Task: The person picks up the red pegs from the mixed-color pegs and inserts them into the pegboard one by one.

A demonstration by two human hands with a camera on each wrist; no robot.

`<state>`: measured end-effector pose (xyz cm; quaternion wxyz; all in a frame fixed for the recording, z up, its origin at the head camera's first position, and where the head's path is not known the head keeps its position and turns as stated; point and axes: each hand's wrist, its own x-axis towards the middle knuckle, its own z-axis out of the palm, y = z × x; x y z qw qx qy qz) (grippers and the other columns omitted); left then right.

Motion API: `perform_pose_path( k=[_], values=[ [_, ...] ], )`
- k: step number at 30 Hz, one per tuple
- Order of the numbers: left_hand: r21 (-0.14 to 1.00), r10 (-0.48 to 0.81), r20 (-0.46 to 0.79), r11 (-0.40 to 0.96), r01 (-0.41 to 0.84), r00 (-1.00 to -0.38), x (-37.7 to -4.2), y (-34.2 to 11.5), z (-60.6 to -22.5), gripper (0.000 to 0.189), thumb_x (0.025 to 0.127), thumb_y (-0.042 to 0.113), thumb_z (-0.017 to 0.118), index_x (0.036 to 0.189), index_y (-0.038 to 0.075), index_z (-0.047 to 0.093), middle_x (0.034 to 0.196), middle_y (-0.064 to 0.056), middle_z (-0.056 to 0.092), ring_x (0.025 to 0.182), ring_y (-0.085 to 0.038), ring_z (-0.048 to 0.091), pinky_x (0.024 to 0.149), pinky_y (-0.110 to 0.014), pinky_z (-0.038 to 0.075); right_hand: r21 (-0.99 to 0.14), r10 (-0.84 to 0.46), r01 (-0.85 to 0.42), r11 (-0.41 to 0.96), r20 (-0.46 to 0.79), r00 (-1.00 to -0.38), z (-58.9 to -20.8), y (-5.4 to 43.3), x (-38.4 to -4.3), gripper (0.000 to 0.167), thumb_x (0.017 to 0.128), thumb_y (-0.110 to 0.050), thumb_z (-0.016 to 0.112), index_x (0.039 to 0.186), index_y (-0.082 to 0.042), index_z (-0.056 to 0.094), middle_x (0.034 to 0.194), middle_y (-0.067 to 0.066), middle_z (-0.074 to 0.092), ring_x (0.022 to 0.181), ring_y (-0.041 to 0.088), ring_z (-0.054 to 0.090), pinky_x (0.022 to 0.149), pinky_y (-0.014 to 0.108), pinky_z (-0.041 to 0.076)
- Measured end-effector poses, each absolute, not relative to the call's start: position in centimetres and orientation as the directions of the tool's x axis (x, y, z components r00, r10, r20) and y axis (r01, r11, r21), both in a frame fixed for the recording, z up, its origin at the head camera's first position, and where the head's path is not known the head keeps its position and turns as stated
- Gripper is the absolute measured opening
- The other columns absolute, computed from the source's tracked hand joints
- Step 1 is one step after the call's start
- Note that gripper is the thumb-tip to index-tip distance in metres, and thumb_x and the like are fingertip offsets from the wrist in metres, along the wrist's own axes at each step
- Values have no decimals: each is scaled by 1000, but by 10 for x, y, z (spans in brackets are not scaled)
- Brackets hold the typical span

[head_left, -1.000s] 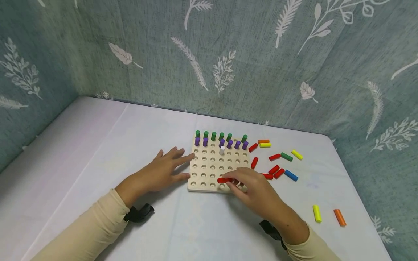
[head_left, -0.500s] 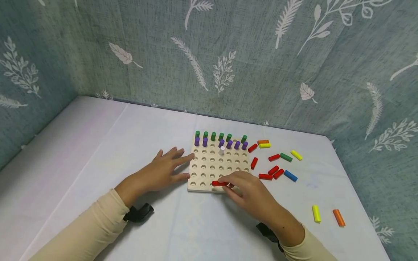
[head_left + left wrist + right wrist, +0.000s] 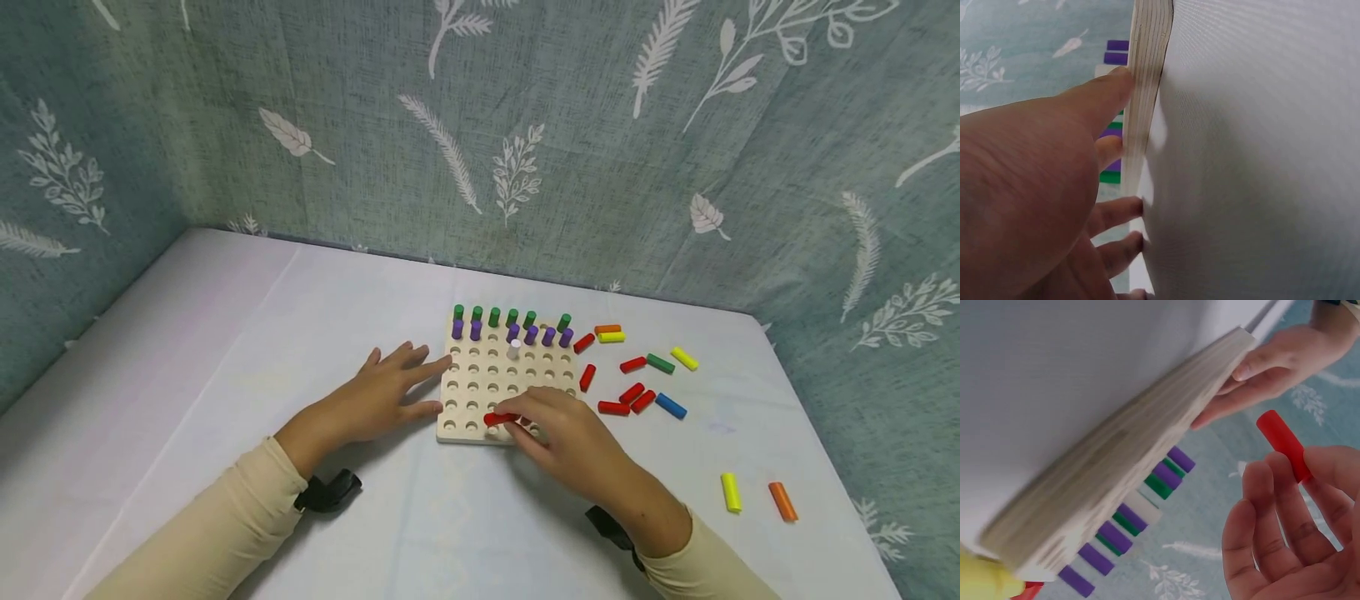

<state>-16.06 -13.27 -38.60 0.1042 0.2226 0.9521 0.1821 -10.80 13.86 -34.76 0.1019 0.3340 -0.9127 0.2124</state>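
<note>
A square wooden pegboard with rows of round holes lies on the table. Green pegs stand along its far row, purple pegs in the row in front, and a white peg just nearer. My right hand pinches a red peg between thumb and fingers, above the board's near rows, the peg lying nearly sideways. My left hand has its fingers spread at the board's left edge; in the left wrist view the thumb and index finger reach that edge.
Loose red pegs, a blue peg, a green peg and yellow and orange pegs lie right of the board. Farther right and nearer are a yellow peg and an orange peg. A patterned curtain stands behind the table.
My right hand has carried the red peg a short way left over the board's near rows. The left hand stays at the board's edge. The head view has shifted slightly.
</note>
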Motion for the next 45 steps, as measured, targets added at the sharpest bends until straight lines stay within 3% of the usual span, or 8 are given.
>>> perform_pose_path(
  k=[7, 15, 23, 32, 45],
  values=[
    [391, 466, -90, 829, 400, -880, -169, -131, -383, 70, 93, 51, 65, 155, 32, 37, 160, -16, 37, 152, -41, 24, 120, -68, 12, -415, -565, -652, 635, 327, -758, -338, 127, -122, 20, 90, -13, 75, 110, -16, 75, 104, -5, 75, 100, 10, 70, 88, 30, 59],
    [393, 453, -96, 835, 384, -886, -170, -131, -385, 71, 93, 52, 65, 156, 33, 36, 160, -16, 36, 152, -42, 22, 120, -68, 11, -479, -558, -648, 592, 336, -758, -334, 115, -136, 18, 93, -11, 71, 110, -14, 75, 100, -4, 75, 87, 9, 67, 75, 31, 59],
    [407, 435, -98, 838, 363, -895, -166, -134, -390, 72, 92, 53, 66, 155, 33, 37, 160, -16, 37, 152, -42, 22, 120, -68, 10, -517, -530, -588, 623, 274, -803, -338, 115, -135, 20, 92, -12, 72, 111, -15, 75, 102, -5, 74, 86, 8, 65, 76, 32, 60],
    [406, 451, -109, 834, 375, -886, -162, -134, -390, 73, 92, 53, 66, 155, 33, 37, 160, -15, 38, 152, -41, 23, 120, -68, 10, -513, -509, -561, 649, 256, -822, -344, 113, -125, 22, 91, -15, 74, 113, -16, 75, 106, -6, 75, 91, 8, 67, 79, 25, 58],
    [406, 465, -71, 822, 400, -883, -160, -133, -389, 72, 92, 51, 67, 155, 31, 39, 158, -17, 40, 151, -43, 26, 119, -69, 13, -510, -540, -565, 649, 215, -814, -348, 109, -122, 17, 90, -15, 75, 107, -15, 72, 99, -6, 75, 83, 6, 66, 77, 23, 59]
  ],
)
